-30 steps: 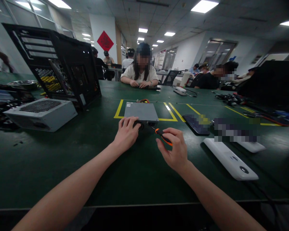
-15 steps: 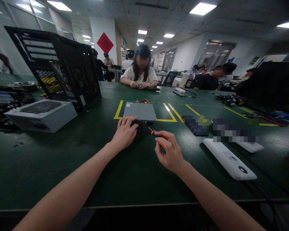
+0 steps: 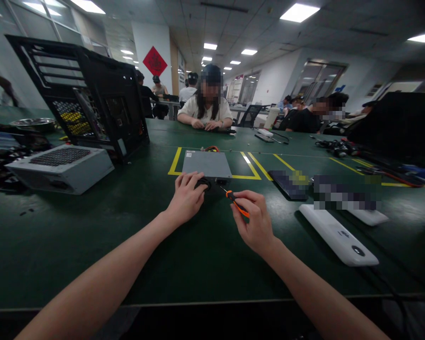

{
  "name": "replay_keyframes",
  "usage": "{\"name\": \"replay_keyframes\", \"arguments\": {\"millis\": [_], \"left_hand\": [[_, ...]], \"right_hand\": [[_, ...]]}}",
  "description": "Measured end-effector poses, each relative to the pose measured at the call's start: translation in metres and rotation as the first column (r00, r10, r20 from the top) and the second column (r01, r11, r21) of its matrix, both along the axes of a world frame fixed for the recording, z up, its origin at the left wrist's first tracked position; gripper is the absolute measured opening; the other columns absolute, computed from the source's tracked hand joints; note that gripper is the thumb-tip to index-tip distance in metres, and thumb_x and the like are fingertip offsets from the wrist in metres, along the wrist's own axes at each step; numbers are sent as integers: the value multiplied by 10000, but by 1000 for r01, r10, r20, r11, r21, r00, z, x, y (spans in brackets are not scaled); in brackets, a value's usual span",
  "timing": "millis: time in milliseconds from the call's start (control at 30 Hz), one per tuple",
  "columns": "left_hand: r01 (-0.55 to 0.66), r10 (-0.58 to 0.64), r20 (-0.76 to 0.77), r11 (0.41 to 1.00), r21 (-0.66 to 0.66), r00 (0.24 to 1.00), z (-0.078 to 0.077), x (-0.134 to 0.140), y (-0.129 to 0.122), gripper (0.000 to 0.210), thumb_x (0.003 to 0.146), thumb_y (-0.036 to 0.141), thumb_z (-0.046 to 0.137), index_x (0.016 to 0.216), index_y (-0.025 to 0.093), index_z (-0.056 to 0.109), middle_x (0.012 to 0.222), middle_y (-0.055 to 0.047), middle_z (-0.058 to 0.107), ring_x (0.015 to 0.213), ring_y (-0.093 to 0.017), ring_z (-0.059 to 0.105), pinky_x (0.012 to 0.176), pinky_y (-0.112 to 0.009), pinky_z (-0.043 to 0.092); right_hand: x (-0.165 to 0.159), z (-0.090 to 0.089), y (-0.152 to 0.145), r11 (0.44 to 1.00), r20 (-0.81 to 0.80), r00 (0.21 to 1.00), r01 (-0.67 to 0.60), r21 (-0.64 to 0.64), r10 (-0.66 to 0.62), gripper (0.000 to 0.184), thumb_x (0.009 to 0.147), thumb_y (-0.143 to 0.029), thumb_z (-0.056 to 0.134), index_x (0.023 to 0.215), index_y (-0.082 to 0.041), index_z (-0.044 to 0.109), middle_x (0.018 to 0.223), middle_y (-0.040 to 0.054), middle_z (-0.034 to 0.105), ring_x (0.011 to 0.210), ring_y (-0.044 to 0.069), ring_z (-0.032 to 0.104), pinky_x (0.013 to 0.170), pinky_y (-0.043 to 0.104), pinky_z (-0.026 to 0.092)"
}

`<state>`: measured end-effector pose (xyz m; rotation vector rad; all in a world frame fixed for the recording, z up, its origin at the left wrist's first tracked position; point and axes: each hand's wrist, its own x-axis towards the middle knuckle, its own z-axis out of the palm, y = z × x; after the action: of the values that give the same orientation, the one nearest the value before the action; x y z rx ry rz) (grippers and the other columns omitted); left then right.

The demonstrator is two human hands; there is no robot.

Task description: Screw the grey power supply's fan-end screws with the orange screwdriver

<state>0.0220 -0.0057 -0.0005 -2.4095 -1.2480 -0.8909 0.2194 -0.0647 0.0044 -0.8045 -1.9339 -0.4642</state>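
A flat grey power supply [image 3: 207, 162] lies inside a yellow-taped outline, with coloured wires [image 3: 211, 148] at its far side. My left hand [image 3: 187, 198] grips its near left edge, fingers over the top and thumb beside a round black fan grille [image 3: 204, 183]. In my right hand [image 3: 254, 219] is a screwdriver [image 3: 238, 202] with an orange and black handle, held between thumb and fingers. The screwdriver's thin shaft points up and left at the supply's near face, just below the socket [image 3: 221, 180]. Whether the tip touches a screw is too small to tell.
To the left stand a black computer case [image 3: 109, 104] and a larger grey power supply [image 3: 62, 167]. A phone [image 3: 288, 185] and a white device [image 3: 338, 236] lie to the right. Cables [image 3: 336, 147] and a dark monitor [image 3: 400, 127] are farther right. A co-worker [image 3: 206, 111] sits opposite.
My right hand has shifted slightly right and turned, so more of the screwdriver's orange handle shows. My left hand stays at the power supply's near edge.
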Motion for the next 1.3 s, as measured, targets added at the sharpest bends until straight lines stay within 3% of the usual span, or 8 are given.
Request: {"name": "replay_keyframes", "arguments": {"millis": [200, 400, 533, 667, 833, 967, 1200, 1300], "left_hand": [[8, -8, 9, 1000, -6, 1000, 1, -4, 1, 270, 838, 174, 446, 1039, 198, 625, 1301, -81, 464, 1227, -250, 376, 1056, -458, 278], [71, -73, -48, 997, -33, 996, -3, -7, -1, 180, 766, 213, 577, 927, 191, 654, 1390, -103, 330, 1315, -302, 243, 1098, -511, 186], [88, -90, -61, 995, -44, 994, -7, -6, -1, 164, 744, 247, 630, 897, 198, 661, 1436, -86, 258, 1341, -318, 180, 1105, -537, 144], [93, -96, -63, 994, -51, 993, -10, -6, 1, 108, 744, 231, 646, 842, 200, 678, 1456, -71, 229, 1348, -326, 155, 1107, -544, 117], [100, -105, -68, 993, -65, 992, -10, -5, 1, 54, 744, 209, 650, 784, 201, 685, 1465, -55, 221, 1349, -333, 148, 1101, -556, 110], [98, -102, -78, 994, -57, 992, -10, -5, 1, 20, 738, 198, 657, 739, 192, 675, 1461, -61, 229, 1349, -337, 148, 1096, -564, 110], [137, -135, -83, 990, 16, 987, 0, -2, -7, 101, 817, 165, 539, 787, 173, 635, 1465, -81, 234, 1361, -308, 141, 1087, -571, 113], [214, -212, -103, 977, 7, 972, 5, 0, -12, 114, 837, 163, 497, 858, 170, 608, 1421, -99, 327, 1319, -286, 254, 1066, -535, 210]], "right_hand": [[-1, -1, -1, 999, 45, 998, -51, 9, 51, 420, 760, -61, 567, 1132, -190, 420, 1054, 110, 509, 985, 213, 533, 761, 376, 540], [0, -3, -2, 993, 29, 993, -114, -35, 115, 464, 765, -25, 521, 1172, -202, 386, 1137, 128, 475, 1071, 225, 509, 793, 393, 540], [1, -3, -2, 999, 56, 998, -36, -5, 37, 386, 774, -89, 568, 1113, -218, 436, 1025, 92, 518, 967, 219, 533, 761, 401, 537], [0, -2, -1, 997, 20, 997, -77, -17, 77, 461, 768, -8, 507, 1163, -220, 396, 1123, 113, 478, 1044, 216, 517, 774, 381, 543], [-2, 1, -1, 1000, 0, 1000, -15, -5, 15, 430, 770, -84, 571, 1144, -214, 404, 1061, 103, 498, 977, 221, 529, 754, 407, 546], [-2, 0, -1, 998, -3, 998, -63, -14, 63, 461, 760, -8, 521, 1157, -207, 392, 1107, 115, 482, 1040, 210, 509, 785, 373, 541], [0, -1, -2, 999, 26, 999, -33, -14, 33, 425, 774, -48, 532, 1146, -212, 410, 1054, 98, 499, 976, 207, 528, 779, 391, 527], [0, 0, -2, 999, 17, 999, -43, 2, 43, 452, 756, -44, 546, 1153, -194, 392, 1077, 113, 490, 1009, 219, 516, 792, 398, 522]]}}
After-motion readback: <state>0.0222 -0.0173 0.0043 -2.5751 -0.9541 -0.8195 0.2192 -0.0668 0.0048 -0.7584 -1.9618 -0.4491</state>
